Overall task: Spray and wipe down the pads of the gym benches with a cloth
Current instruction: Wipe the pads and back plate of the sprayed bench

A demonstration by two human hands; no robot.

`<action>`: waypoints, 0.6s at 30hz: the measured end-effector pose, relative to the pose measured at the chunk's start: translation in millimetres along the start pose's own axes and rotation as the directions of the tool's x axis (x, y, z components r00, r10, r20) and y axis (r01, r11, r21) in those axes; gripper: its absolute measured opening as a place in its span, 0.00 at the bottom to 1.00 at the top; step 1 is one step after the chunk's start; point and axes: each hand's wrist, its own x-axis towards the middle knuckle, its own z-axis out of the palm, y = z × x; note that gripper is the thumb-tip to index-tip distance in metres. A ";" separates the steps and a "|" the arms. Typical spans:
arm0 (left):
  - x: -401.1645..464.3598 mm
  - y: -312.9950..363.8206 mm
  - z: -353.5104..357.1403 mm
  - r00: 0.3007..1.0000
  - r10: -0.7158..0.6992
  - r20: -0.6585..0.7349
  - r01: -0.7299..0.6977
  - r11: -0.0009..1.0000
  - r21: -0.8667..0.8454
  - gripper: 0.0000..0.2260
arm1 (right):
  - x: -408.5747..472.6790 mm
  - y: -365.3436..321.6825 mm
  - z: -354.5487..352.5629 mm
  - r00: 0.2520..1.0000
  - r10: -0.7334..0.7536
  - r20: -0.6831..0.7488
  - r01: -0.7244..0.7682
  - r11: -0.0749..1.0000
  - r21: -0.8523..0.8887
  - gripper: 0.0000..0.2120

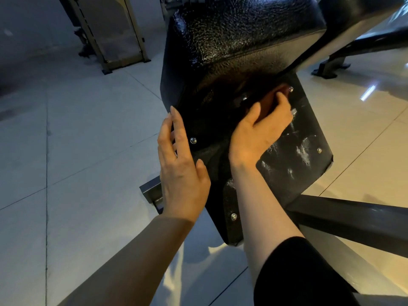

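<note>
The pad [238, 40] stands ahead of and above both hands, its long axis running up and away from the viewer. The cloth [268, 104] is pressed to the panel [293, 155] below it, the right hand [258, 131] curled around it. The left hand [178, 164], fingers spread, rests flat on the panel's left edge. The right hand is nearer the pad; no spray bottle shows.

- One view only, from a wide-angle camera worn on the person's head.
- It faces forward and steeply down, close to the black bench pad [242, 40].
- Both forearms reach in from below the pad; tiled floor [66, 151] spreads left of it.
</note>
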 end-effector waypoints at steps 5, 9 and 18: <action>0.2 -3.0 -0.3 0.999 -0.017 0.030 0.018 1.000 -0.024 0.49 | 13.1 3.3 15.5 0.964 0.087 0.251 -0.108 0.992 0.071 0.25; 0.6 -6.0 -2.3 0.999 -0.004 0.044 0.005 0.999 -0.032 0.48 | 7.1 17.4 11.8 0.921 0.250 0.300 -0.288 0.953 0.091 0.22; -0.5 -7.3 -4.1 0.999 0.022 0.029 -0.021 1.000 -0.010 0.48 | -30.0 -13.2 9.7 0.936 0.085 0.342 -0.170 0.959 0.227 0.22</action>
